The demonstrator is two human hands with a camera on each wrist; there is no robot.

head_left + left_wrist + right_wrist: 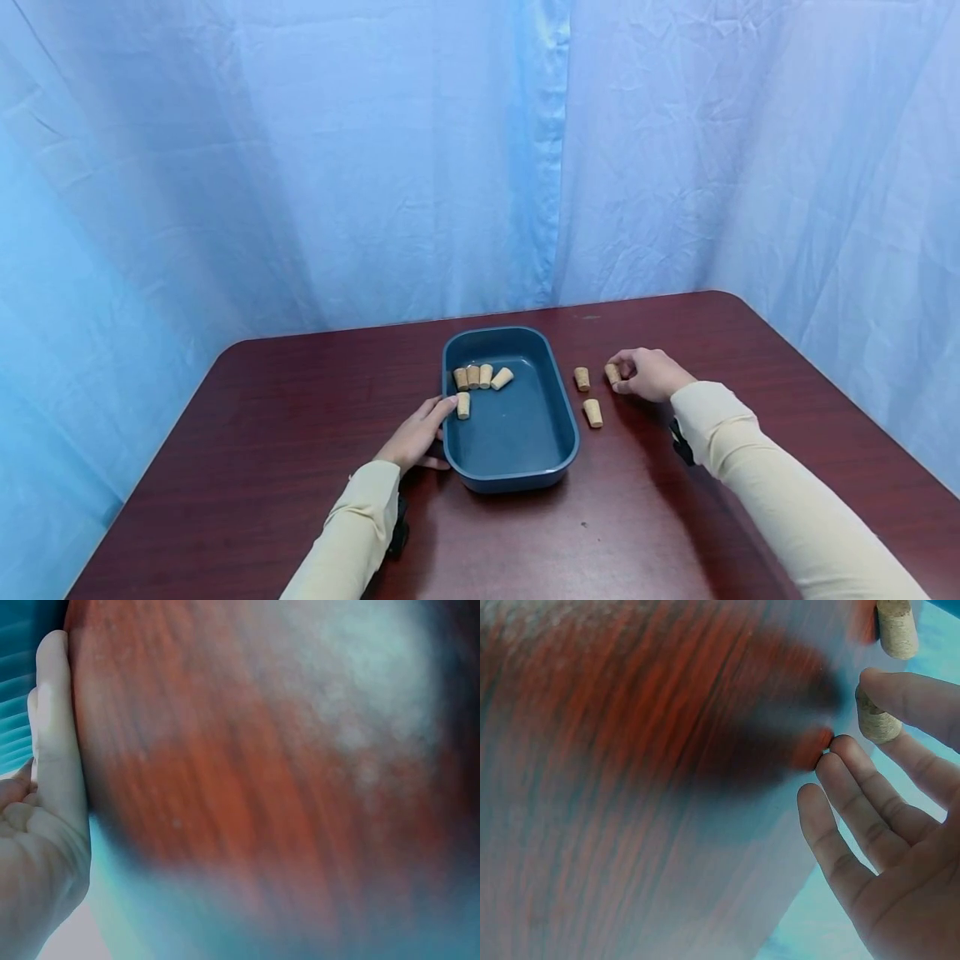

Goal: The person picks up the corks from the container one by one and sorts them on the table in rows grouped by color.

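My right hand (651,374) pinches a tapered cork stopper (612,373) between thumb and forefinger, low over the table right of the dish. In the right wrist view this cork (877,724) is between thumb and forefinger, and the other fingers spread out loosely. Two more corks stand to its left, a darker one (582,379) and a paler one (592,413). My left hand (412,435) rests against the left side of a deep blue rectangular dish (501,480), fingertips at the rim. Inside, a cork (463,406) is beside those fingertips, and several others (473,377) sit farther back.
The dark red wooden table (300,433) has rounded back corners. Pale blue curtains (375,167) hang behind it and along both sides. Dark bands show beneath both cream sleeves (780,483).
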